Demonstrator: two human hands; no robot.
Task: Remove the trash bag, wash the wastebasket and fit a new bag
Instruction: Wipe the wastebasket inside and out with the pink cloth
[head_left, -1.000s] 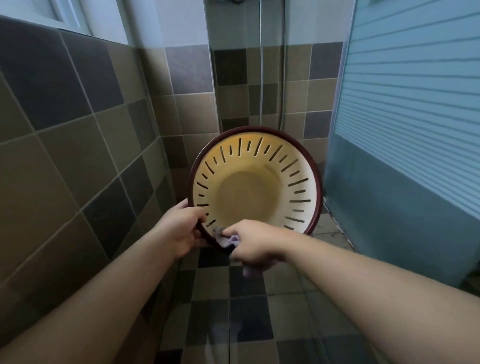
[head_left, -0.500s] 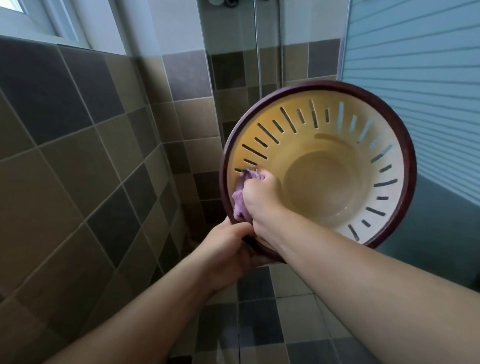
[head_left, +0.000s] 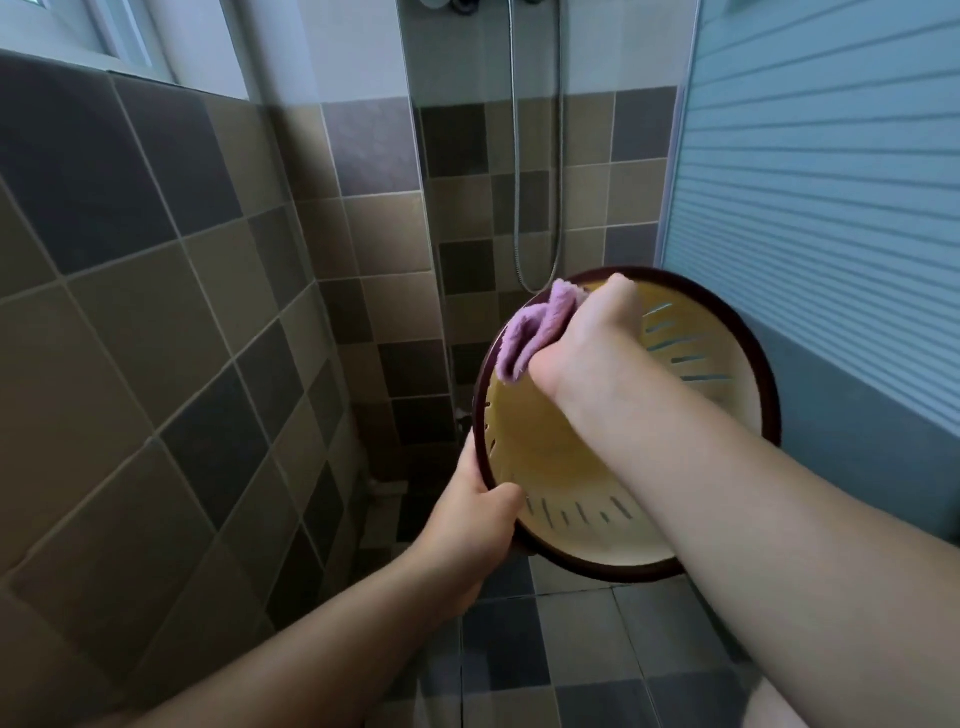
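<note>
The wastebasket (head_left: 582, 540) is cream inside with slotted walls and a dark maroon rim, and its mouth is tilted toward me. My left hand (head_left: 467, 530) grips its lower left rim, thumb inside. My right hand (head_left: 592, 338) clutches a purple cloth (head_left: 524, 332) and presses it against the upper left inner wall near the rim. My right forearm crosses the basket's mouth and hides part of its bottom. No trash bag is in view.
A tiled wall (head_left: 156, 312) stands close on the left. A shower hose (head_left: 535, 208) hangs on the back wall. A frosted striped panel (head_left: 831, 208) closes the right side. The tiled floor (head_left: 519, 649) lies below the basket.
My right hand has swept the cloth up along the inner left wall to the top rim. The basket sits lower in view, and my left hand's grip stays at the lower left rim.
</note>
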